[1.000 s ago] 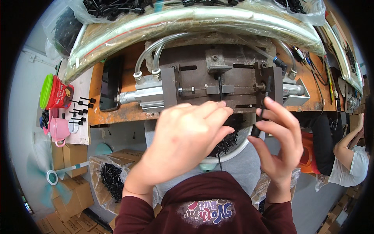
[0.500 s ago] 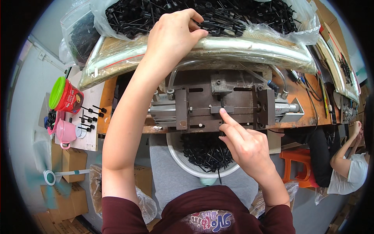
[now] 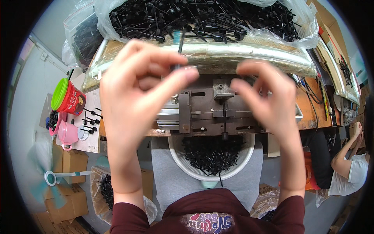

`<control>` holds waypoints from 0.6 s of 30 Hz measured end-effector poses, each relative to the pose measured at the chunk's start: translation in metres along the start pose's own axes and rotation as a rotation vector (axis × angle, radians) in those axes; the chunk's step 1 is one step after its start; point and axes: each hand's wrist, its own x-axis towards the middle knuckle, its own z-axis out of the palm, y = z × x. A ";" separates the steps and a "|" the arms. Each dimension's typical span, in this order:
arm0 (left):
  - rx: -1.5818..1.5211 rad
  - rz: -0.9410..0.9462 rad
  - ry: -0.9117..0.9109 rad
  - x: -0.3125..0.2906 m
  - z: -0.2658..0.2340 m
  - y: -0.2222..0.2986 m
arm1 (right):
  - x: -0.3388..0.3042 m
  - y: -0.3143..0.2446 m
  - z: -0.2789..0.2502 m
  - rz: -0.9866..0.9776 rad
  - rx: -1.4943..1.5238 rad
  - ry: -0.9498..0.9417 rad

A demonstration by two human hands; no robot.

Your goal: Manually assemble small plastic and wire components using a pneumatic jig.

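Observation:
My left hand, raised over the left part of the metal jig, pinches a black rod with a thick head between thumb and fingers. The rod stands nearly upright. My right hand hovers over the jig's right side, blurred, thumb and fingers apart with nothing seen between them. Another black rod part sits in the middle of the jig, its thick head toward me. Behind the jig, a heap of black rod parts fills a plastic-lined tray.
Below the bench edge, a white basket on my lap holds many black parts. A red tub with green rim, a pink cup and loose rods stand at left. A fan is lower left; a co-worker sits far right.
My left hand has come back from the heap toward me with a black rod. My right hand has lifted off the jig's middle and moved up and right, uncovering the part there.

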 end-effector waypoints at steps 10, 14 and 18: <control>0.112 0.095 -0.209 -0.087 0.055 -0.002 | 0.149 0.077 0.033 -0.142 -0.366 -0.278; 0.163 0.088 -0.252 -0.107 0.072 -0.014 | 0.158 0.060 0.030 0.013 -0.344 -0.490; 0.235 0.152 -0.201 -0.112 0.084 -0.018 | 0.151 0.069 0.017 -0.176 -0.334 -0.435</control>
